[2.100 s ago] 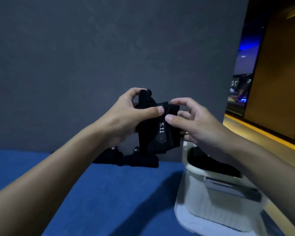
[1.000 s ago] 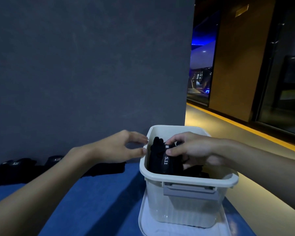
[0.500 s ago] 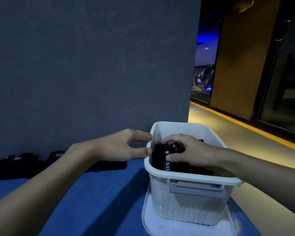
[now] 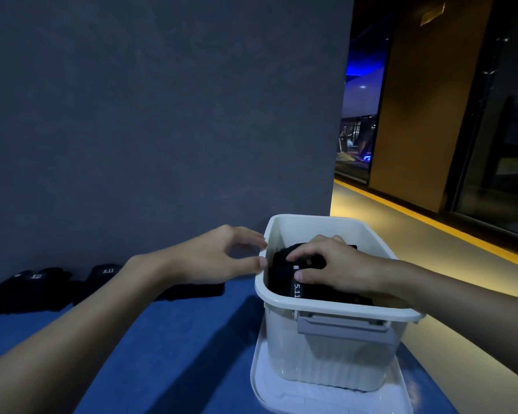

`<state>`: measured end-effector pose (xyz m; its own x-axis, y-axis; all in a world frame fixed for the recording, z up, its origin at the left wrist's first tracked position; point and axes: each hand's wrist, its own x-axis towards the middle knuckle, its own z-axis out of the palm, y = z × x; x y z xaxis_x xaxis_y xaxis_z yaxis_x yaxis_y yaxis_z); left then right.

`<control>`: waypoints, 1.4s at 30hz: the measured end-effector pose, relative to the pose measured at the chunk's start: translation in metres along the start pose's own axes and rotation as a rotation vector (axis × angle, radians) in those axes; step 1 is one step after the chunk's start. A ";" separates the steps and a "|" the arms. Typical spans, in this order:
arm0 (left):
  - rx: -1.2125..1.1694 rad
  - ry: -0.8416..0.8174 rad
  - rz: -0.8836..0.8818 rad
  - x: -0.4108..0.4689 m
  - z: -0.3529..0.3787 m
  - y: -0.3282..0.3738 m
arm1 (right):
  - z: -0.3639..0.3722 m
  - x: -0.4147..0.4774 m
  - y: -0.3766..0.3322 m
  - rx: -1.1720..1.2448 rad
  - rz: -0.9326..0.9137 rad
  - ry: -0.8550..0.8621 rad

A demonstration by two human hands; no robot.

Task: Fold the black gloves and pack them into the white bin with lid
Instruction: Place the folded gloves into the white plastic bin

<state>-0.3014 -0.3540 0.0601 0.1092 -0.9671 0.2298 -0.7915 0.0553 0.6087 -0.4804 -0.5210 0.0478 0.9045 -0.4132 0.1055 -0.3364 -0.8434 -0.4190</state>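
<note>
The fingers [image 4: 300, 254] of the right hand [image 4: 344, 271] grip the folded black glove [image 4: 281, 280] inside the white bin [image 4: 326, 357], which stands on its lid [image 4: 277, 397] on the blue worktop [image 4: 162, 339], while the left hand [image 4: 210, 258] hovers with fingers relaxed and empty beside the bin's left rim, with more black gloves [image 4: 36, 289] lying further left.

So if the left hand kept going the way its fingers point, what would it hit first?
The left rim of the bin, almost at once; the left hand may already touch it.

Grey wall [image 4: 162, 115] behind blue tabletop [image 4: 177, 339], amber-lit floor [image 4: 401, 234] at right
</note>
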 end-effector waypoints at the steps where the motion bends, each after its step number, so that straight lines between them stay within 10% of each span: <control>1: 0.017 0.033 0.004 -0.002 -0.001 0.000 | -0.002 0.000 0.000 0.007 -0.003 0.009; 23: 0.150 0.627 -0.493 -0.170 -0.055 -0.100 | 0.102 0.092 -0.188 0.367 -0.231 0.053; 42: 0.484 0.028 -0.718 -0.171 -0.020 -0.162 | 0.192 0.147 -0.109 0.134 0.149 0.173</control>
<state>-0.1803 -0.1924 -0.0629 0.6902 -0.7208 -0.0638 -0.6937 -0.6843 0.2247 -0.2601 -0.4234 -0.0643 0.7854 -0.5919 0.1811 -0.4145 -0.7202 -0.5563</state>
